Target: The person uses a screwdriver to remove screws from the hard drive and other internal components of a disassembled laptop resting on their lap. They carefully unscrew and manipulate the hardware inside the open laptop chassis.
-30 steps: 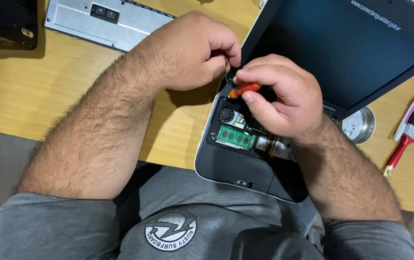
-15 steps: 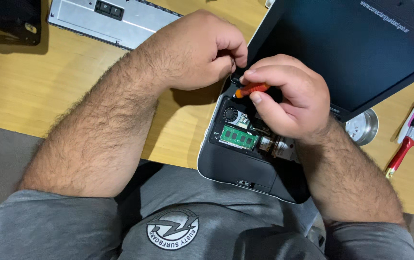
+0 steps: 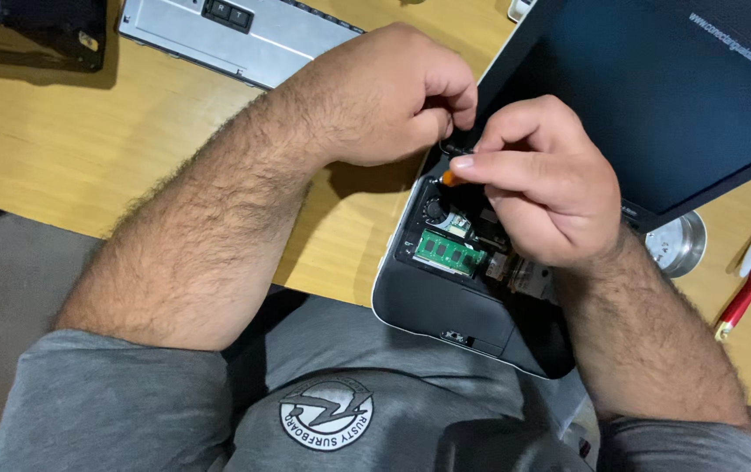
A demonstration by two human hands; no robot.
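Best to keep the orange-handled tool steady and upright over the open bay of the black laptop, just above the green memory module, right hand pinching it closed, left hand curled shut beside it on something too small to tell. Compared with a second ago, both hands slightly higher over the bay, tool more hidden.
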